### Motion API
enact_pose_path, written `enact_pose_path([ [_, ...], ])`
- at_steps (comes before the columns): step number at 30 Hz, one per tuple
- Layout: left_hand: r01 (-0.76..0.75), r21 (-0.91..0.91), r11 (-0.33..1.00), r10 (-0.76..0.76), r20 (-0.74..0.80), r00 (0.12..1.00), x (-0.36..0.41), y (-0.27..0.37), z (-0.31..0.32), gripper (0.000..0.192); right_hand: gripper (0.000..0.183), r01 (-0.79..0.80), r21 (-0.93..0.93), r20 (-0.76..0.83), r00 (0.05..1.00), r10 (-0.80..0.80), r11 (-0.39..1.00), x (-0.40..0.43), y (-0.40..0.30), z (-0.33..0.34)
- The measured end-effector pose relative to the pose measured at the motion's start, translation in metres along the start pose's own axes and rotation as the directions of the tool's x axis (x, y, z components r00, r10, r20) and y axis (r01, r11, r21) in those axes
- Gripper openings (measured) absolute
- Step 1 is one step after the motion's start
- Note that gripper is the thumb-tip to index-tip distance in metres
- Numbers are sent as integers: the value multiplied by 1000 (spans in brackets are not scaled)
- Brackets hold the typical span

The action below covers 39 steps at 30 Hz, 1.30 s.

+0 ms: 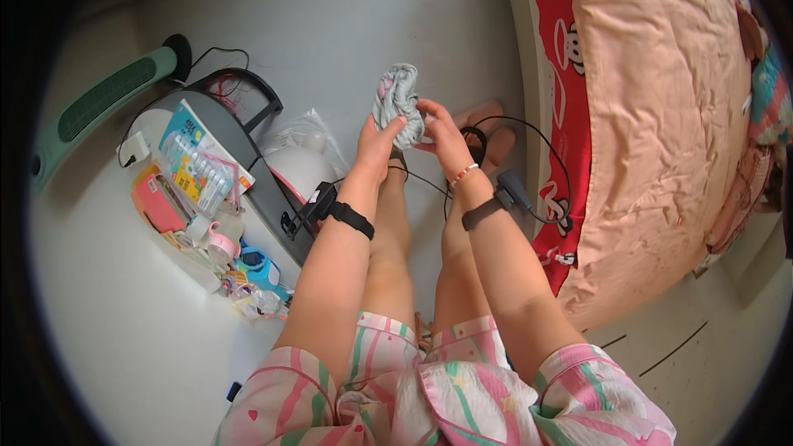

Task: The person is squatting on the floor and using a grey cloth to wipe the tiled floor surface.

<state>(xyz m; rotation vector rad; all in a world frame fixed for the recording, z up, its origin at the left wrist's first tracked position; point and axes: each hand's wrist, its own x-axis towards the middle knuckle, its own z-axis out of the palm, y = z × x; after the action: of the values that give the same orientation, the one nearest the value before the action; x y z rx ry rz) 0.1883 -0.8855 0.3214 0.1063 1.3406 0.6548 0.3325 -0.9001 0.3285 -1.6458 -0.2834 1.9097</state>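
Note:
My left hand [378, 142] holds a bunched, pale grey cloth [396, 102] above the floor, its thumb pressed across the lower part. The cloth is gathered into thick folds and carries a small pink patch on its upper left. My right hand [443, 133] is at the cloth's right edge with fingers bent and apart. Whether its fingertips touch the fabric is hard to tell. A beaded bracelet [463, 174] circles the right wrist. Both forearms wear black straps with small devices, and a cable runs from the right one.
On the left stands a grey and white cabinet [285, 198] topped with a booklet [186, 130], a pink cup [222, 241] and a blue bottle [263, 269]. A green tower fan [111, 96] leans in view behind it. A bed with a peach sheet [650, 136] fills the right. Cables loop near my legs.

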Motion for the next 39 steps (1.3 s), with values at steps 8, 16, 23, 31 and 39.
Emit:
enact_pose_path([
  [8,-7,-15,1000,6,-41,999,23,-56,-28,51,37,75,-190,-377,915,-144,979,19,84,-9],
  [16,-73,100,992,82,-84,993,55,-106,-59,51,44,-152,-312,-688,717,-113,938,80,165,-79],
  [23,-39,83,996,48,-101,994,75,-166,-40,51,26,-581,-708,-676,722,-147,400,103,243,-212],
  [31,42,232,972,-13,-125,992,85,-226,-39,51,25,-693,-598,-718,687,115,403,106,255,-218],
  [39,18,253,967,10,-109,994,87,-232,-43,48,34,-380,-831,-464,877,-128,406,106,239,-195],
])
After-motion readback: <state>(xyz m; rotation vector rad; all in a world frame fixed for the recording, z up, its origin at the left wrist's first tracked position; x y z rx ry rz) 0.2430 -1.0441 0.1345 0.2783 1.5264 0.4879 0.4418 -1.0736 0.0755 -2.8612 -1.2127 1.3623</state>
